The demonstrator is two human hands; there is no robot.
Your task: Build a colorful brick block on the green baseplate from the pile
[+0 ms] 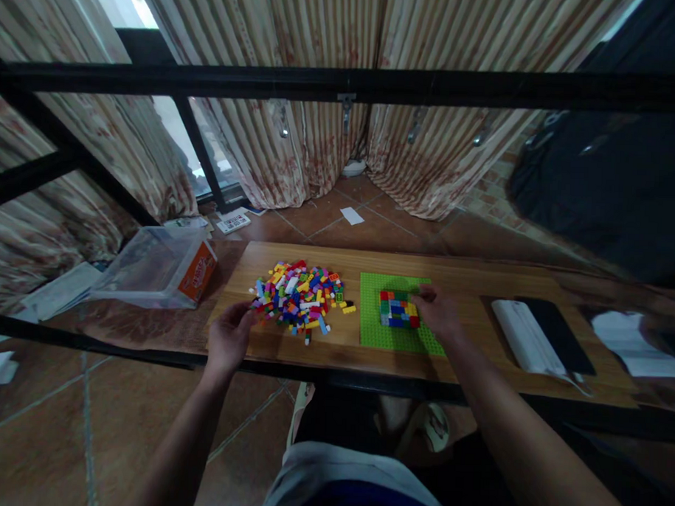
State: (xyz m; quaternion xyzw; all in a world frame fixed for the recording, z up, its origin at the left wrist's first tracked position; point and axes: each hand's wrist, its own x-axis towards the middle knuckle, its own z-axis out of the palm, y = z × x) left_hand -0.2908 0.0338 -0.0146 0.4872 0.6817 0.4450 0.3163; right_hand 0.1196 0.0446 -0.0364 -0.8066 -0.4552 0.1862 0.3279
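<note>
Head-worn camera looks forward and down from near the table (339, 347); table spans mid-frame, curtains (323, 31) upper frame.

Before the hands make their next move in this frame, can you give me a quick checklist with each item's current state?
1. Left hand at the loose toy bricks: ok, at the heap's left edge.
2. Right hand at the multicolored brick build: ok, at its right side.
3. Green studded baseplate lying flat on the wooden tabletop: ok.
4. Loose bricks clear of the baseplate: ok, heaped to its left.
5. Loose bricks contained: not ok, spread on the tabletop.
6. Brick pinched in either hand: cannot tell, too small.
</note>
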